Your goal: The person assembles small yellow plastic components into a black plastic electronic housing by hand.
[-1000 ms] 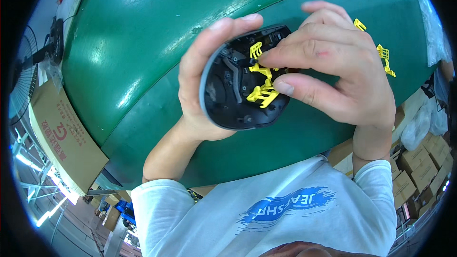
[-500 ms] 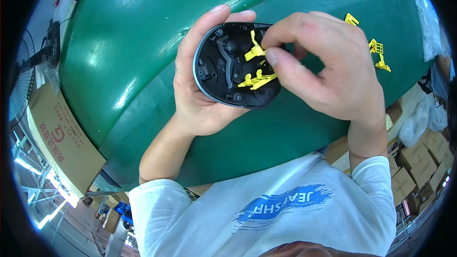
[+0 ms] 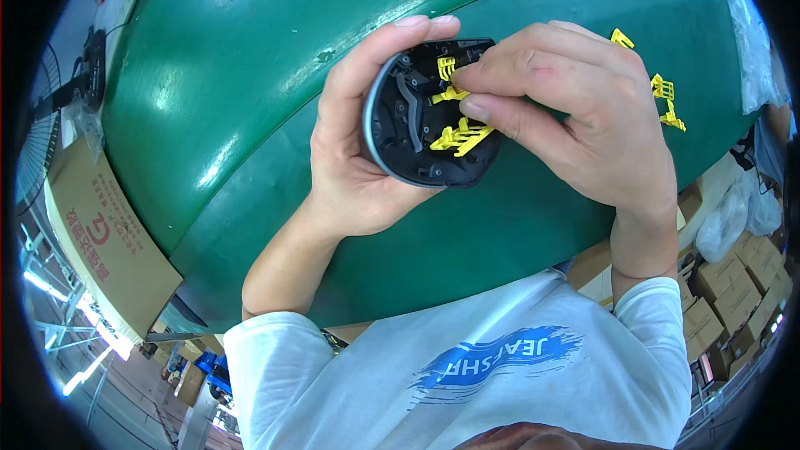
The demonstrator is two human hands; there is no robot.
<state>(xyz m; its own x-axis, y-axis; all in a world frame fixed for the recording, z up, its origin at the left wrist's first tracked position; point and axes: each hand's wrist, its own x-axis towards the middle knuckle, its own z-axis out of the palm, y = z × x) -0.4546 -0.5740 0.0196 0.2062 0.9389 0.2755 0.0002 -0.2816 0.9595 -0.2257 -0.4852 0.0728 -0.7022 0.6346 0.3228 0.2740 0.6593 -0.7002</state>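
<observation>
My left hand (image 3: 354, 146) is wrapped round a rounded black plastic housing (image 3: 392, 129) with a grey rim, its hollow inside facing up and tilted. Posts and a curved grey strip show inside it. Between thumb and forefinger, my right hand (image 3: 575, 100) pinches a small yellow plastic clip (image 3: 448, 95) at the upper part of the housing's inside. The fingertips hide part of that clip, so I cannot tell whether it is seated. A second yellow plastic clip (image 3: 461, 137) lies inside the housing, nearer to me.
Several loose yellow clips (image 3: 663, 88) lie on the green table (image 3: 467, 242) right of my right hand. A cardboard box (image 3: 112, 237) stands at the left edge, below a fan (image 3: 42, 125). Clear plastic sheeting (image 3: 742, 42) covers the far right edge; cartons (image 3: 725, 283) are stacked beyond.
The housing has shifted slightly right and tipped more steeply in my left hand. The pinched clip has turned, with its slotted end now showing.
</observation>
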